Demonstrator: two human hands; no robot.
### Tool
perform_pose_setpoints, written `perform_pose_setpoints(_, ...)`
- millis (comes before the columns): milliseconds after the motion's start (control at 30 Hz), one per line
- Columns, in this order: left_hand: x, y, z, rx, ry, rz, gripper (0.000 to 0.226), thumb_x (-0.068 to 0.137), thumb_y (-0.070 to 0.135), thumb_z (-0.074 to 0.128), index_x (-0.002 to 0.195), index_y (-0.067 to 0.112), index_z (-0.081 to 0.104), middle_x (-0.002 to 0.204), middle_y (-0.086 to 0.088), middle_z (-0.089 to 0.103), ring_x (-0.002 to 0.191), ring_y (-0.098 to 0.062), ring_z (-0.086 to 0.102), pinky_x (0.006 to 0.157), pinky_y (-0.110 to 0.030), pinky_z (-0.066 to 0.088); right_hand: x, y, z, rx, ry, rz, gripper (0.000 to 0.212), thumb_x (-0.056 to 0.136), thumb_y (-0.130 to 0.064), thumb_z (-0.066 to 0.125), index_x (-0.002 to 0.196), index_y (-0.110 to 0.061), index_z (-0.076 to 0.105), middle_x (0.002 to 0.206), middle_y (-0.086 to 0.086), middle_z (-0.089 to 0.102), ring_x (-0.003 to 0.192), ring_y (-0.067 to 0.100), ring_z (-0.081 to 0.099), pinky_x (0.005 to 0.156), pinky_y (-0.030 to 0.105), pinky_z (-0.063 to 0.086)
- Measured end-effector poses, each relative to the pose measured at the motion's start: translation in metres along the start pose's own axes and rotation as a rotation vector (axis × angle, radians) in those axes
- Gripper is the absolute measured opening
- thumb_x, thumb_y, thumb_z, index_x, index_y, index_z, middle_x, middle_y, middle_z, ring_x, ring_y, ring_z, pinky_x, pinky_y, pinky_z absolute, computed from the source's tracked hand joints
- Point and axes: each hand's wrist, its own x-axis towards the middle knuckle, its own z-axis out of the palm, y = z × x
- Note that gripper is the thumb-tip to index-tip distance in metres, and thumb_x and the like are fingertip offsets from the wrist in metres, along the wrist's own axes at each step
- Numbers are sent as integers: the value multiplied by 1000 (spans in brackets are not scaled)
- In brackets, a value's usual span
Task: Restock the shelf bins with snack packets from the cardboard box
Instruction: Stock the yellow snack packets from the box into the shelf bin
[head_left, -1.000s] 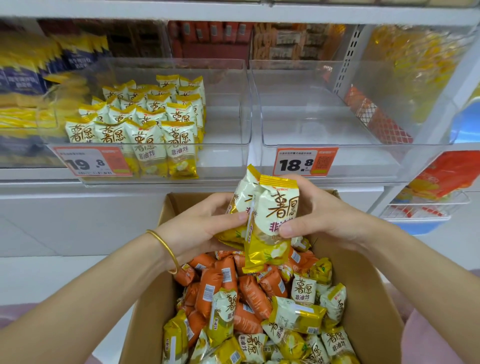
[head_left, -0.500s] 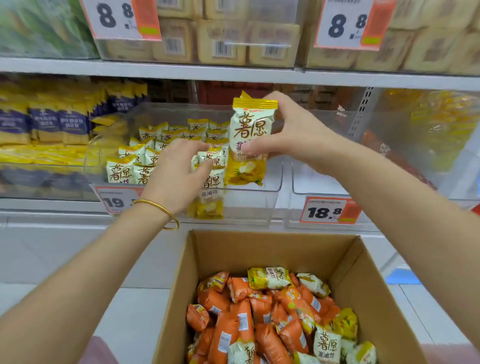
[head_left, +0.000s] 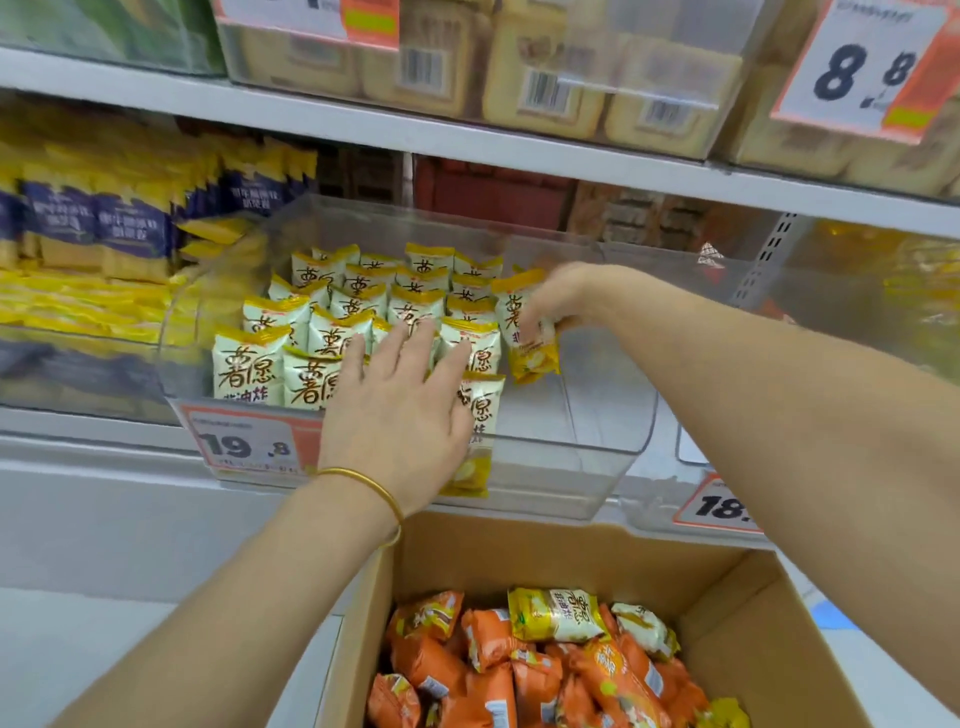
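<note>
Both forearms (head_left: 234, 597) are bare up to the frame's edge. A thin, plain gold bangle (head_left: 363, 475) (smooth, round in section) rings the left wrist, at six o'clock from the left hand (head_left: 395, 415).

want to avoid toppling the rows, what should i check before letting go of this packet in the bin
1. Grip on the held packet: ok, the right hand pinches it by its edge.
2. Matching stock: ok, same yellow-and-white print as the rows.
3. Free room in the clear bin: ok, bare floor right of the rows.
4. Rows steadied: ok, the left hand lies spread over the front packets.
5. Held packet upright: not ok, it leans.
6. Held packet resting on the bin floor: cannot tell.
</note>
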Motion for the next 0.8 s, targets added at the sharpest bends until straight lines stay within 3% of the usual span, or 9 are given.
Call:
perform_pose_setpoints(67,1,0,2,1,23,11,75,78,40,5,142,24,42,150,-11,35,140,-29,29,115,-52,17,9,1,4,-9,-23,61,7,84,-7,68,86,-3,63,125,15,56,112,25,55,103,38,45)
perform_pose_setpoints(133,2,0,4,-9,54,25,64,81,35,20,130,18,56,138,-15,50,129,-34,45,108,-57,31,17,6,14,45,-17,94,40,85,-6,67,123,3,55,135,17,50,123,31,51,106,41,42)
perform_pose_setpoints(200,3,-1,6,-6,71,25,58,81,33,26,124,15,62,131,-17,56,122,-36,52,103,-59,37,27,8,25,243,45,124,65,79,-2,70,137,-2,42,139,17,47,126,35,47,106,45,41)
perform_pose_setpoints(267,3,0,6,1,71,29,57,81,31,28,122,14,63,129,-18,58,120,-36,54,101,-60,38,35,8,38,331,125,169,68,80,-10,68,141,-8,38,141,13,45,127,31,47,102,35,43)
perform_pose_setpoints(333,3,0,6,9,80,31,56,81,31,29,121,14,64,128,-18,59,119,-36,55,100,-60,38,42,8,51,444,320,197,61,88,-17,60,142,-8,33,141,9,44,127,25,47,90,27,42)
perform_pose_setpoints(400,3,1,5,10,76,26,56,80,30,29,120,14,64,127,-17,59,119,-36,55,100,-60,38,41,8,58,626,427,200,54,89,-10,58,137,-9,34,134,7,48,121,24,51,85,26,41)
perform_pose_setpoints(533,4,1,7,13,88,22,56,81,31,28,121,16,64,127,-16,60,119,-36,55,101,-59,38,36,8,70,985,474,218,47,91,-2,51,136,-9,37,131,9,50,109,26,53,81,29,41)
perform_pose_setpoints(667,4,2,7,22,93,17,55,81,31,28,120,17,64,126,-15,60,118,-35,56,100,-58,38,33,4,81,924,564,175,35,89,-1,46,123,-9,48,115,10,60,93,24,52,75,27,40)
perform_pose_setpoints(800,4,1,7,35,96,17,55,81,31,28,120,17,64,126,-15,61,118,-35,56,100,-58,39,34,8,84,858,489,155,43,87,-3,51,127,-16,43,117,9,59,93,23,53,81,33,48)
